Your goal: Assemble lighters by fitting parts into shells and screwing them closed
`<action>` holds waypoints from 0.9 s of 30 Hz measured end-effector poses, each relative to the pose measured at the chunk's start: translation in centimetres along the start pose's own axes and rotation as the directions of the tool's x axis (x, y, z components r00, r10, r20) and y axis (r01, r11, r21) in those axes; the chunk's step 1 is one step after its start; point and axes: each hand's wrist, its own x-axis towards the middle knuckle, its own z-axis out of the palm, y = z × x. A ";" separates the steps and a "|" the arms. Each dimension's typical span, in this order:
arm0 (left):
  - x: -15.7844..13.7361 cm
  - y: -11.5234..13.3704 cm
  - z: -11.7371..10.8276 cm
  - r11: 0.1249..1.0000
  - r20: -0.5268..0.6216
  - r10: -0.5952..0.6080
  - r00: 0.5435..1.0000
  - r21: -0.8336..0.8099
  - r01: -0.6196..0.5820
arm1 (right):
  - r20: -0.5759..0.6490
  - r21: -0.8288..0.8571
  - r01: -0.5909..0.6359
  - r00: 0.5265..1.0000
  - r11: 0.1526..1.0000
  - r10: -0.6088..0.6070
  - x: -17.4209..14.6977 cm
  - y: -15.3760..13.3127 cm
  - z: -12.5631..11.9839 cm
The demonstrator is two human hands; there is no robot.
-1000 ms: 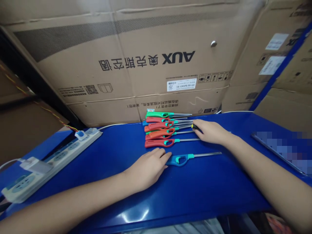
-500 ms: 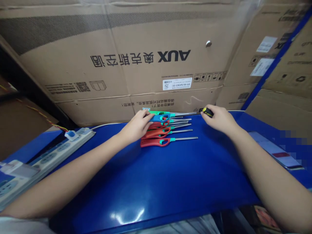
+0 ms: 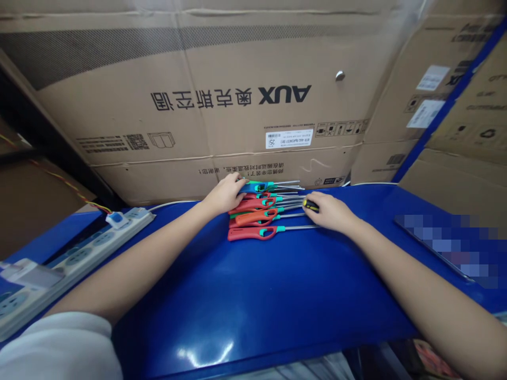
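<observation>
Several long-nosed gas lighters lie side by side on the blue tabletop [image 3: 253,279], their metal barrels to the right. At the back of the row, my left hand [image 3: 226,194] is closed round the rear of a blue lighter [image 3: 255,188]; part of a green one shows behind it. In front lie red and orange lighters, among them an orange lighter [image 3: 253,217] and, nearest me, a red lighter [image 3: 249,233]. My right hand [image 3: 330,210] grips a black-and-yellow screwdriver handle [image 3: 311,205] by the barrel tips. No screwdriver shaft shows.
A large cardboard box [image 3: 222,63] stands like a wall behind the lighters. On the left, a power strip [image 3: 85,248] holds plugs and cords. A phone-like flat object [image 3: 443,248], partly pixelated, lies on the right.
My right hand has moved left and nearer me with the screwdriver, to the barrel tips. My left hand has shifted slightly left, and the blue lighter with it.
</observation>
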 end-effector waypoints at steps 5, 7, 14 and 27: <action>0.3 1.1 -0.2 1.000 0.032 -0.013 0.999 0.014 0.012 | -0.001 0.014 0.023 1.000 1.000 -0.023 -0.2 -1.6 1.6; 0.3 1.5 0.2 1.000 0.061 -0.001 0.998 0.014 0.000 | -0.032 0.020 0.010 0.999 1.000 -0.009 -0.3 -2.1 2.1; 0.0 2.7 0.8 1.000 0.119 -0.019 0.993 0.020 0.017 | -0.083 0.013 0.005 0.997 1.000 -0.004 -0.5 -3.1 2.6; -2.6 5.8 0.1 0.997 0.174 -0.058 0.983 -0.043 0.066 | -0.059 -0.017 0.065 0.996 0.998 -0.066 -0.6 -3.2 2.7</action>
